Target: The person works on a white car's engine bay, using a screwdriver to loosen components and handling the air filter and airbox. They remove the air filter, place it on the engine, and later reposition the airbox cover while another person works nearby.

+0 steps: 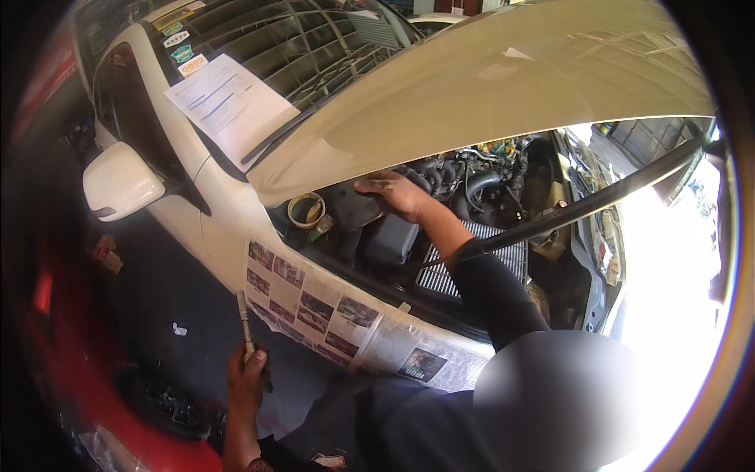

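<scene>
The black cover (355,206) in the engine bay, centre of the frame, is pressed under the right hand (393,193), fingers spread flat on it. A ratchet (245,322), upright at lower left, is clamped in the left hand (248,377), well apart from the cover.

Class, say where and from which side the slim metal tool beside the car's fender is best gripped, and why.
Grip the metal tool at its lower end, from below, as the left hand does: the slim shaft stands nearly upright, so fingers wrap fully round it, leaving the top free beside the newspaper.
</scene>
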The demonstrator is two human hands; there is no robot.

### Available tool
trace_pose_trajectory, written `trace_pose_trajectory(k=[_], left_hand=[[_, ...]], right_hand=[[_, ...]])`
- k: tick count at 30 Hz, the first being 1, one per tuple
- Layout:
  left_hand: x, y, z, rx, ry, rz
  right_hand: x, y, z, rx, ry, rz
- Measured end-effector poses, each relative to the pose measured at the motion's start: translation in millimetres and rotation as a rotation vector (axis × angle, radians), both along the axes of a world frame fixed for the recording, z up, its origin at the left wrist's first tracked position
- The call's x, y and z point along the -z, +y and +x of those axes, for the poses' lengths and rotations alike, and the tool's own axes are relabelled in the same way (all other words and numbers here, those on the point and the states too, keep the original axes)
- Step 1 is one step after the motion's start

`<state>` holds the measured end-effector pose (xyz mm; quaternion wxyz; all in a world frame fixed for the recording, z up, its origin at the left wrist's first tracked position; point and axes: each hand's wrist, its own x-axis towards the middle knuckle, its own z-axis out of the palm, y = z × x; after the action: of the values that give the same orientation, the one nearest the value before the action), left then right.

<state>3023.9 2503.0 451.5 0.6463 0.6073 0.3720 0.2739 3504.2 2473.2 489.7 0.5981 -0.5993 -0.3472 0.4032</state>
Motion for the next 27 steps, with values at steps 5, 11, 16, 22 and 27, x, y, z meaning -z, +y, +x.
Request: trace_pose_trajectory(k=[5, 11, 16, 22, 27], left_hand=[[-7.0, -9.5, 5.7, 0.056, 0.022, -0.038], [-7.8, -18.8, 9.2, 0.132, 0.041, 0.144], [-7.6, -20.8, 5.5, 0.066, 0.052, 0.042], [-11.7, -17.2, 0.7, 0.061, 0.053, 0.038], [-11.2, -11.8, 7.2, 0.107, 0.025, 0.020]], right_hand=[[18.0, 12.0, 19.9, -0.084, -0.531, 0.140], [23.5, 63.7, 2.5, -0.197, -0.590, -0.051], [0.8, 79.3, -25.8, -0.147, -0.943, -0.212], [-2.3, 66.7, -42.5, -0.010, -1.063, -0.166], [4.0, 58.3, -38.8, 0.040, -1.028, -0.099]])
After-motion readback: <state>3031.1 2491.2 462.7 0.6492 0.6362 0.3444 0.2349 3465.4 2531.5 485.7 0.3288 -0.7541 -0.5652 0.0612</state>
